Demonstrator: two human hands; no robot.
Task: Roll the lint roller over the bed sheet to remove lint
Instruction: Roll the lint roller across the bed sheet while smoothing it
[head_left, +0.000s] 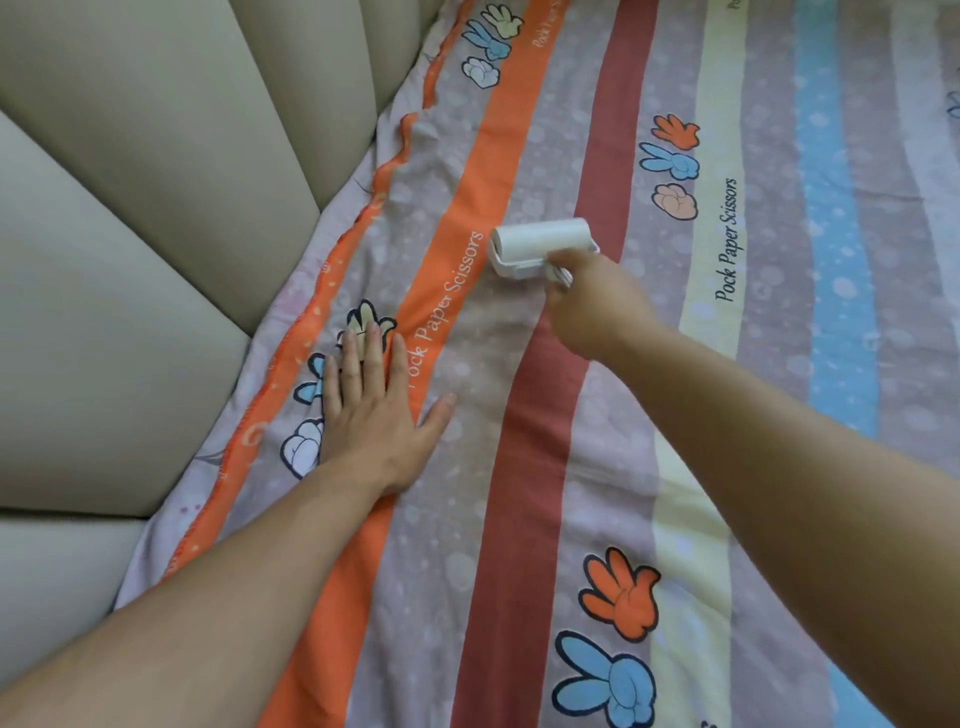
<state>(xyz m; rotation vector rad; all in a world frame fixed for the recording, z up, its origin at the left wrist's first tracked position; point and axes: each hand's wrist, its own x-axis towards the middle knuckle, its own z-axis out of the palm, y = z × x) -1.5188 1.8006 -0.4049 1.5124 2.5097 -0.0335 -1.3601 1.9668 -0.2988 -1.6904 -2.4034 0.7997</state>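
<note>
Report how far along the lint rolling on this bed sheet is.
Done: nothing shows which strips are already rolled; the fabric looks alike everywhere. In hand: the right hand holds the lint roller, its drum on the bed sheet between the orange stripe and the dark red stripe, while the left hand presses flat near the sheet's edge. Left: presumably the stretch toward the blue stripe.

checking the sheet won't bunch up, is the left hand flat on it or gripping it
Flat: the left hand rests on the bed sheet, fingers straight and spread.
</note>
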